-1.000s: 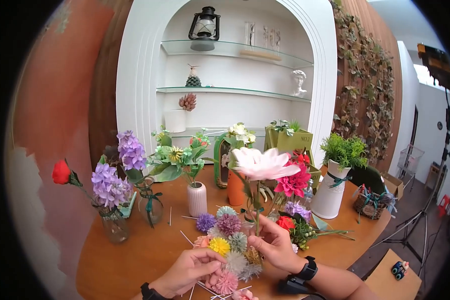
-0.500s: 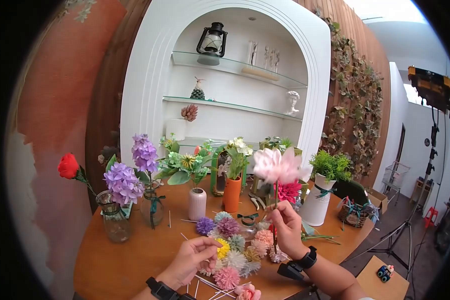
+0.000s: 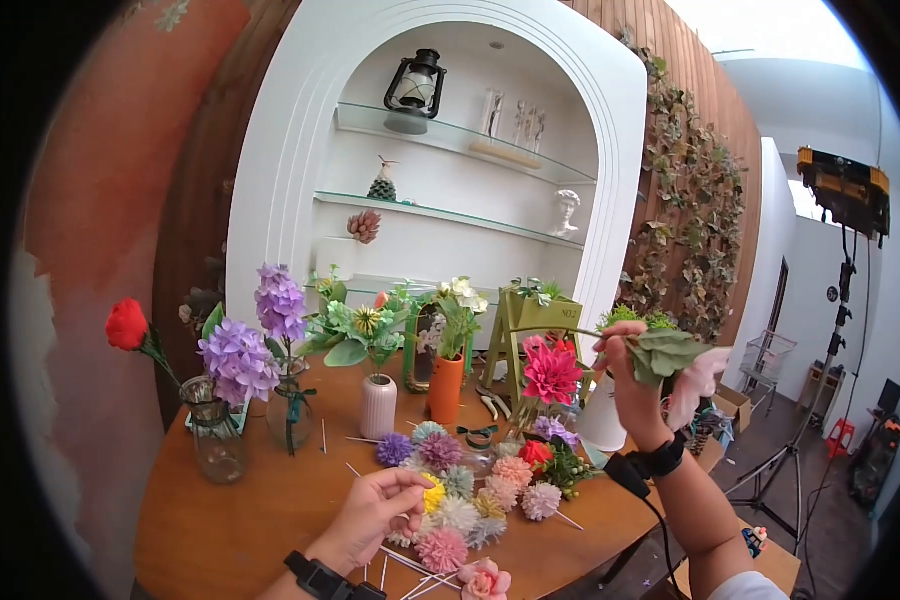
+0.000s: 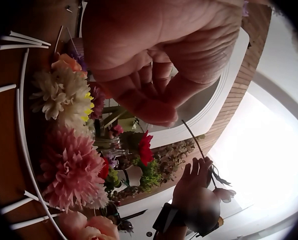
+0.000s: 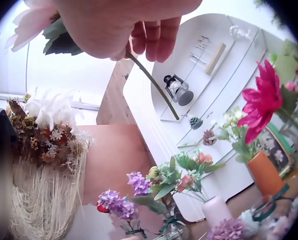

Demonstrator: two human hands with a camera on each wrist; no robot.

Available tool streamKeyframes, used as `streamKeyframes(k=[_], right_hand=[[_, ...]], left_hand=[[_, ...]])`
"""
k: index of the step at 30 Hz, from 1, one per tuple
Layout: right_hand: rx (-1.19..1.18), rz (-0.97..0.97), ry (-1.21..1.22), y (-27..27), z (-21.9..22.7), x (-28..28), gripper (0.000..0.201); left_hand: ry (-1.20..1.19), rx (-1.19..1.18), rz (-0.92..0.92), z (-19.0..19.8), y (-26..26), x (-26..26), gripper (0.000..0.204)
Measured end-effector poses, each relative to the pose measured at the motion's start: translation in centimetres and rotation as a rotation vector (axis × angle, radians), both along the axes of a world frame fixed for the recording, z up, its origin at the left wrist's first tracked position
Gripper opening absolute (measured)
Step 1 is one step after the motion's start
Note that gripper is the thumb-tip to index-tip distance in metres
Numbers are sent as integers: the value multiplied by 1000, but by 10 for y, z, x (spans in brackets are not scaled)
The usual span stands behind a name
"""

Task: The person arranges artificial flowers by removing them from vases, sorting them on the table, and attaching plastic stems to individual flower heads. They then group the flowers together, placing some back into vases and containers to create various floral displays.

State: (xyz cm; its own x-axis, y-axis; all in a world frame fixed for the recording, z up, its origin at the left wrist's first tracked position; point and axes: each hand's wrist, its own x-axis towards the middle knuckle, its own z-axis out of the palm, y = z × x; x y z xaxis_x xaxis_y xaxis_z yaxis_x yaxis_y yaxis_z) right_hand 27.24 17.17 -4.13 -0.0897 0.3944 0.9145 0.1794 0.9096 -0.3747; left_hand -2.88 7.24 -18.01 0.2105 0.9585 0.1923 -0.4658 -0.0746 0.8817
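Observation:
My right hand (image 3: 634,385) is raised over the table's right side. It pinches the green stem (image 5: 156,87) of a pale pink artificial flower (image 3: 700,388). The flower lies sideways, its bloom to the right and the bare stem end to the left; green leaves (image 3: 662,357) sit behind the bloom. My left hand (image 3: 370,515) hovers low over the table with fingers loosely bent and nothing seen between them. Close by it are pompom-like flower heads: a yellow one (image 3: 433,493) partly behind the fingers, a white one (image 3: 457,515) and a pink one (image 3: 441,550).
White sticks (image 3: 420,582) lie at the table's front. Behind stand a glass vase (image 3: 217,455), a pink ribbed vase (image 3: 378,408), an orange vase (image 3: 444,392) and a white vase (image 3: 599,420) partly behind my right arm. A magenta flower (image 3: 552,372) rises left of that hand.
My right hand has lifted the pink flower up and to the right, tipping it from upright to sideways. The left hand has stayed nearly in place.

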Motion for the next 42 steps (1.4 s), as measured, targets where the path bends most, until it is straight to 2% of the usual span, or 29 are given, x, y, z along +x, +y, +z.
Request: streamKeyframes(k=[3,10,18,20,24,25,26,29,31,34,42], right_hand=[[114,-50,53,12,12,17,20],[121,-229,106,28,17,54,22],[141,-296,92,55,32,39,20],[93,-407,21,62,44,28,21],[82,-500,-105,104,59,18,29],[-48,-565,-202,111,63,9,33],[-82,-587,-259,109,64,3,35],[-141,-622,-398,123,62,-3,35],[-187,-667,-617,125,58,-6,36],[-216,-625,-771,123,52,-10,35],[-179,-679,-715,118,42,-15,33]], left_hand=[[4,4,-5,1,-1,0,17],[11,4,-8,1,-1,0,17],[30,-12,-7,0,0,2,16],[26,-11,-9,0,0,1,16],[27,-11,-9,-2,2,0,16],[26,-11,-1,-2,2,-2,16],[38,-13,-2,-2,2,-1,16],[55,-13,0,-1,1,-1,16],[58,-13,0,-1,1,-2,16],[70,-13,-16,-1,2,-2,16],[116,-11,-12,-2,3,-2,16]])
